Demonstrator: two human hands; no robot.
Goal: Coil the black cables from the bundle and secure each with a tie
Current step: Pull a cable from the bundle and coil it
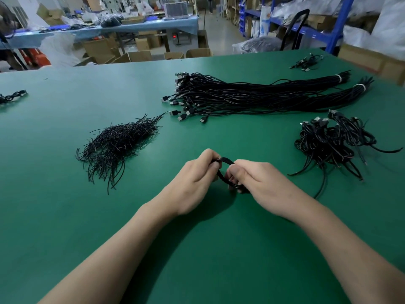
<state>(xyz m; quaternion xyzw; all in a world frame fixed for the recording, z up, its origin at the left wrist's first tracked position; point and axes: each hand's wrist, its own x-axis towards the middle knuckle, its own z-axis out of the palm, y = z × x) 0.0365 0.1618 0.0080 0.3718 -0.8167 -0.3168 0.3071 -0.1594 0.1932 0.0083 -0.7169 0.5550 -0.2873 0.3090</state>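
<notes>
Left hand [194, 183] and right hand [258, 183] both grip one coiled black cable [221, 173] above the green tabletop [65, 216].

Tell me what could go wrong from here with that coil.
1. Both the left hand and right hand grip the coiled cable; no tie shows on it, so loosening either grip may let it spring open.
2. The tie pile lies off to the left, so fetching one probably leaves one hand holding the coil.
</notes>
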